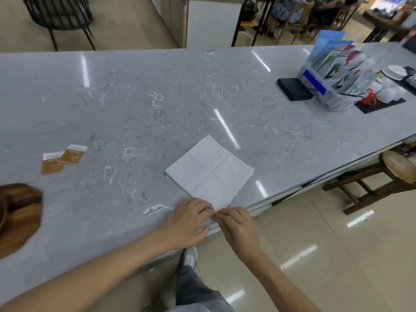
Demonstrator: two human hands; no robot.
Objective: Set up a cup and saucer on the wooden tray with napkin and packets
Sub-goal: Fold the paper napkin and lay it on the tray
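A white napkin (210, 168) lies unfolded flat on the grey marble counter (139, 104), one corner pointing at me. My left hand (188, 221) and my right hand (237, 229) meet at that near corner by the counter's front edge, and the fingertips of both pinch it. Two brown packets (64, 159) with white tops lie side by side at the left. The wooden tray (19, 216) shows partly at the left edge. White cups (388, 92) and a stack of saucers (395, 72) sit far right on dark mats.
A clear holder of colourful leaflets (333, 73) and a black box (293, 88) stand at the back right, with a red cup (369, 100) beside the white ones. A wooden stool (382, 176) stands past the counter's right edge. My shoe (190, 257) shows on the tiled floor below.
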